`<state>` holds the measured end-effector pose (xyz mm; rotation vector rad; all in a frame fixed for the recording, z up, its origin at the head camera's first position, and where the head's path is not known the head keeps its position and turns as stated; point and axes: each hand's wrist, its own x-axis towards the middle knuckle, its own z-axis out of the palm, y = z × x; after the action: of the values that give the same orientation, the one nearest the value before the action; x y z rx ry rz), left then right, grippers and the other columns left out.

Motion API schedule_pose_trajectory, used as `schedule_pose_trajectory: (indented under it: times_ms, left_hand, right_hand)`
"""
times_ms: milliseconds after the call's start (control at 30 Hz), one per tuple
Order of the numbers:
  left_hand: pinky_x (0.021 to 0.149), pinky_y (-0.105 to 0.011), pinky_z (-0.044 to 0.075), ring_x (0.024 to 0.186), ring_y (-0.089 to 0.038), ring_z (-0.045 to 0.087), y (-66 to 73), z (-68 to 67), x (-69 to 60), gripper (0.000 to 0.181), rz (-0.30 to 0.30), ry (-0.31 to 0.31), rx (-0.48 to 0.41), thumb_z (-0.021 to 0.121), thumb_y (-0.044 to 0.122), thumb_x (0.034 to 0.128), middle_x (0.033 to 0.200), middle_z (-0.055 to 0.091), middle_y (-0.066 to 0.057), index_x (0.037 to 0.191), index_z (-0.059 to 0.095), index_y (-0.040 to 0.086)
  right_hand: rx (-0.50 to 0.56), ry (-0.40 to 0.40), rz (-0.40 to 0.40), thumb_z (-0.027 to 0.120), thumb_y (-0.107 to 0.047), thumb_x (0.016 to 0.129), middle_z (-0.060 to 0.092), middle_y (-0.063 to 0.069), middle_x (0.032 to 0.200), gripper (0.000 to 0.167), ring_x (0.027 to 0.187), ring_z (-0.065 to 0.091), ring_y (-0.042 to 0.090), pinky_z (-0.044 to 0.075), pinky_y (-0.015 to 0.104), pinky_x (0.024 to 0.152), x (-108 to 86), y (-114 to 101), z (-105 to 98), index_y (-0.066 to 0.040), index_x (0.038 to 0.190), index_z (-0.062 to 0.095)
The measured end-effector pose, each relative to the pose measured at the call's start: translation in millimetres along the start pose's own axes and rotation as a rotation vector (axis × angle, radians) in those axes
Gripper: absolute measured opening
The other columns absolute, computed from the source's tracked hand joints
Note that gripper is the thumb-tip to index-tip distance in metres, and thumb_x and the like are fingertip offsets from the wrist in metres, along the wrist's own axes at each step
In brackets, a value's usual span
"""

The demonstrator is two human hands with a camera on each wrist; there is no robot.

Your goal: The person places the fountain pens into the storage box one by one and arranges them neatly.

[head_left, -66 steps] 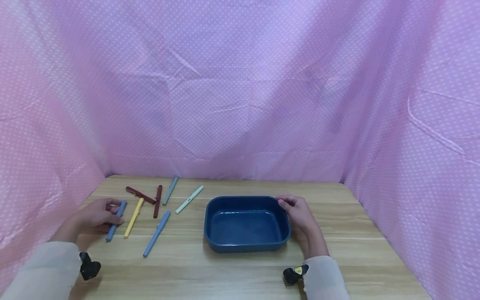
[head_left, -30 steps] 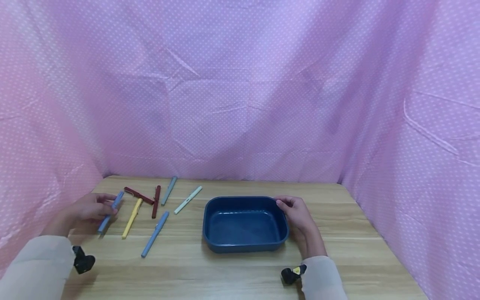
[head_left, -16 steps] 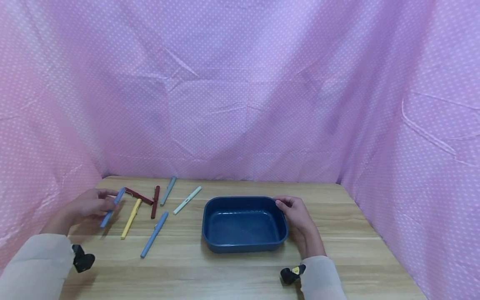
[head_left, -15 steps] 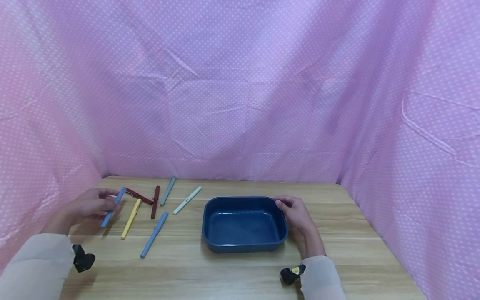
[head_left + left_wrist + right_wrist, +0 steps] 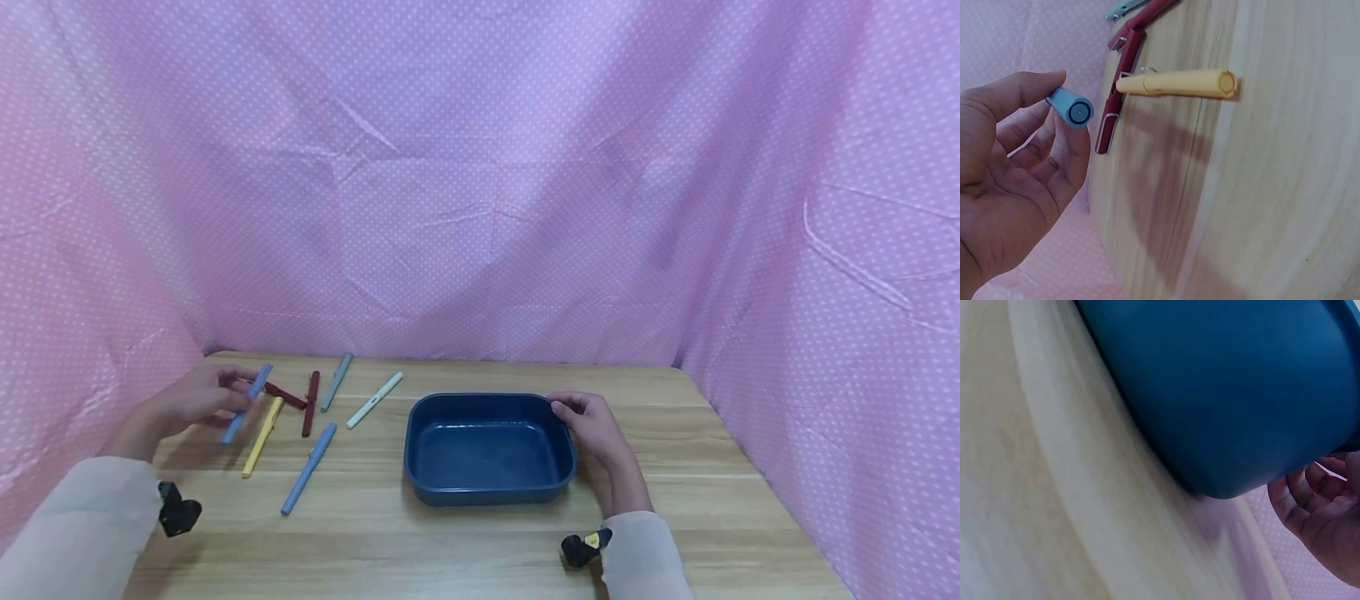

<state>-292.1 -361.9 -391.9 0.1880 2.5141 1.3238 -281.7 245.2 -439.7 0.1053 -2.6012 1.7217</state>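
In the head view, my left hand (image 5: 193, 402) pinches a blue pen (image 5: 236, 423) between thumb and fingers, raised over the left part of the table. The left wrist view shows the pen's round end (image 5: 1079, 112) facing the camera, with a yellow pen (image 5: 1179, 83) lying beyond it. At the table's middle right stands an empty dark blue rectangular box (image 5: 491, 497). Its right back corner is gripped by my right hand (image 5: 596, 425), thumb at the rim. The right wrist view has the box wall (image 5: 1229, 394) in front and some curled fingers partly hidden behind it.
On the wooden table (image 5: 360, 550) lie two dark red pens (image 5: 311, 404), a grey-green pen (image 5: 337, 383), a pale green pen (image 5: 375, 401) and another blue pen (image 5: 308, 469). A pink dotted cloth (image 5: 465, 208) encloses the back and sides.
My left hand has picked the blue pen up off the table, first drawing left, then moving right and away towards the red pens. My right hand stays on the box.
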Motion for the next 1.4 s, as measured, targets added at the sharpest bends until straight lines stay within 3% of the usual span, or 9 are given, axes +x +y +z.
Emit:
schedule_pose_trajectory:
  times_ms: [400,833,1167,1400]
  left_hand:
    - [0.082,-0.043,0.062,0.101,-0.026,0.065,27.1,12.5,9.2,0.074,-0.006,0.028,0.054,0.073,0.013,0.0911,0.125,0.057,-0.023,0.15,0.036,-0.011]
    - [0.087,-0.048,0.06,0.114,-0.037,0.062,50.6,39.6,22.2,0.073,0.044,-0.023,0.008,0.065,0.008,0.0921,0.135,0.049,-0.032,0.152,0.028,-0.012]
    - [0.078,-0.042,0.061,0.101,-0.028,0.065,64.1,56.8,35.2,0.071,0.068,-0.019,0.045,0.068,0.01,0.0924,0.126,0.057,-0.024,0.15,0.033,-0.011]
    - [0.078,-0.042,0.062,0.098,-0.028,0.065,73.2,68.6,42.4,0.068,0.111,-0.025,0.059,0.067,0.009,0.0926,0.128,0.054,-0.025,0.149,0.036,-0.011]
  right_hand:
    - [-0.003,-0.006,-0.032,0.06,-0.011,0.104,0.072,0.014,0.115,0.024,0.107,0.066,0.022,0.055,0.023,0.087,5.6,0.3,-4.0,0.002,0.121,0.071]
    - [0.015,-0.043,-0.051,0.059,-0.014,0.105,0.07,0.014,0.117,0.026,0.106,0.064,0.021,0.057,0.034,0.092,26.4,11.5,-10.3,0.001,0.123,0.07]
    - [0.025,-0.038,-0.055,0.06,-0.013,0.104,0.071,0.014,0.115,0.025,0.106,0.065,0.02,0.057,0.031,0.092,32.5,16.0,-11.8,0.001,0.122,0.071]
    - [0.04,-0.037,-0.049,0.061,-0.011,0.104,0.072,0.014,0.116,0.025,0.108,0.065,0.022,0.056,0.032,0.094,33.6,17.8,-11.5,0.002,0.123,0.07]
